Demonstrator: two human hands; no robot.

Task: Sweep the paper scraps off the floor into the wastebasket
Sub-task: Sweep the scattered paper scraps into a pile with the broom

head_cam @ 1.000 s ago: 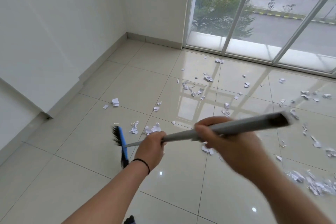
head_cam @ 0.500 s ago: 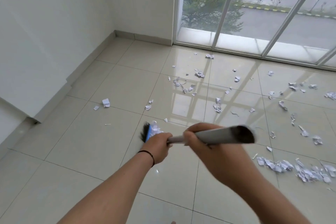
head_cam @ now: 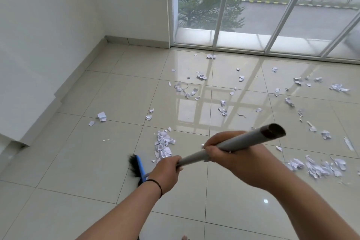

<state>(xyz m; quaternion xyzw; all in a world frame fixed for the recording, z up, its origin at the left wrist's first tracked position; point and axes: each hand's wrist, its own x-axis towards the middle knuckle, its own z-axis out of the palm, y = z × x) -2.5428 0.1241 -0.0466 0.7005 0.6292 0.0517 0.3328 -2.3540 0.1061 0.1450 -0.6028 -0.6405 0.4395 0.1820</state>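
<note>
Grey broom handle (head_cam: 229, 147) sat gripped by both hands, left hand (head_cam: 165, 171) low, right hand (head_cam: 233, 154) high. Its blue head (head_cam: 139, 169) had drawn back left of a freshly gathered pile (head_cam: 163, 145), so 1 stroke worked. Farther off, paper scraps (head_cam: 222, 107) remained scattered toward the window (head_cam: 253, 6); no wastebasket showed.

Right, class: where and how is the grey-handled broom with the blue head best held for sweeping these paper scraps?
Grip the long grey tubular handle, not the blue bristled head, with two spaced hands wrapping it from above. The left hand sits low for control, the right hand near the open top end, suiting the slanted pole.
</note>
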